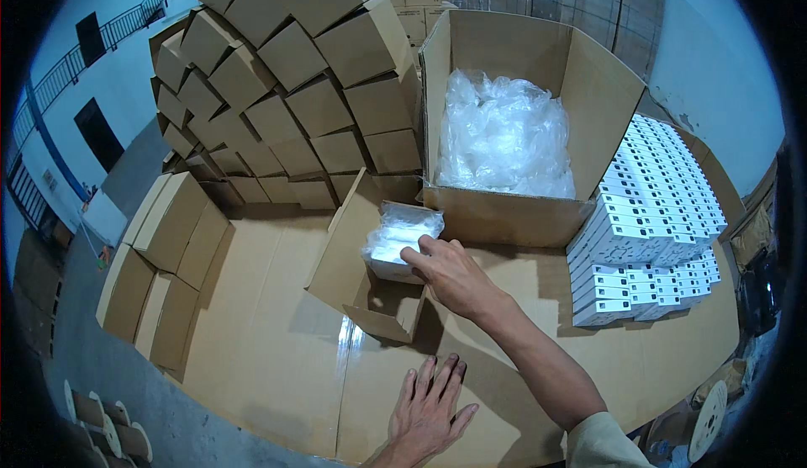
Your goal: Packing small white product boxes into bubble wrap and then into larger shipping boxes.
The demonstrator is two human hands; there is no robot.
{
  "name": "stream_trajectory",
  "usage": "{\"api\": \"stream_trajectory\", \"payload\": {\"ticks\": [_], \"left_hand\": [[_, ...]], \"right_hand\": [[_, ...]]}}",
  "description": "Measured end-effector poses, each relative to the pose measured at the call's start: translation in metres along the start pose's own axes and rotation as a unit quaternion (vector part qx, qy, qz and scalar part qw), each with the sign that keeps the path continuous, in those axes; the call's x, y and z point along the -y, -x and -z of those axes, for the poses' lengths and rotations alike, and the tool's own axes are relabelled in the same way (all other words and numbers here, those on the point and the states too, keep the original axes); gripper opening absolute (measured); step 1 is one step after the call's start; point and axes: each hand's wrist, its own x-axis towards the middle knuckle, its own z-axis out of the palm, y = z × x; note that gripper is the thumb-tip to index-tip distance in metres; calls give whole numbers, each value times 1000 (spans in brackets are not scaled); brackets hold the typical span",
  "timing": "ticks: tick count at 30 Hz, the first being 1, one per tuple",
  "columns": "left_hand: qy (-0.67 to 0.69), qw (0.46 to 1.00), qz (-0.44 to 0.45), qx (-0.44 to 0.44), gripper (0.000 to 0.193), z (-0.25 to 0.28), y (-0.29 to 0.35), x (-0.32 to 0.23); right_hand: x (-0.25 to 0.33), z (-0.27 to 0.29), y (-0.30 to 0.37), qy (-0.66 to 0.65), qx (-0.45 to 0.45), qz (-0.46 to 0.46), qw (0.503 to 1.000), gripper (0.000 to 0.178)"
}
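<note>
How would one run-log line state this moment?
right hand: at clear-plastic-wrapped white pack in small open brown cardboard box | left hand: palm down over brown cardboard surface | beyond: large brown cardboard box

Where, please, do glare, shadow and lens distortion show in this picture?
Head view: glare brightens the clear plastic in the large carton; head view: shadows darken the cardboard surface near the right forearm; head view: fisheye bending curves that surface's outer edge.

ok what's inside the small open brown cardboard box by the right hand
The small open brown cardboard box holds crumpled clear plastic, with something white showing below it. The right hand covers part of the right side; what lies under the plastic is hidden.
</note>
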Motion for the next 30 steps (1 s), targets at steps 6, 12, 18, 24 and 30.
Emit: {"api": "stream_trajectory", "payload": {"ticks": [6, 12, 18, 24, 30], "left_hand": [[-8, 1000, -2, 3, 70, 3, -2, -1], [13, 1000, 11, 3, 73, -1, 2, -1], [7, 1000, 8, 23, 78, -5, -5, -3], [-11, 1000, -9, 26, 82, -7, -32, -5], [-39, 998, -27, -31, 78, -18, -90, -6]], "right_hand": [[-5, -1, -12, -15, -9, -19, 1000, 14], [1, -5, -17, 30, 22, -66, 997, 12], [16, 19, 4, 52, 24, -74, 996, 23], [23, 46, 55, -61, -3, -107, 992, 73], [6, 84, 138, -77, -46, -113, 990, 56]]}}
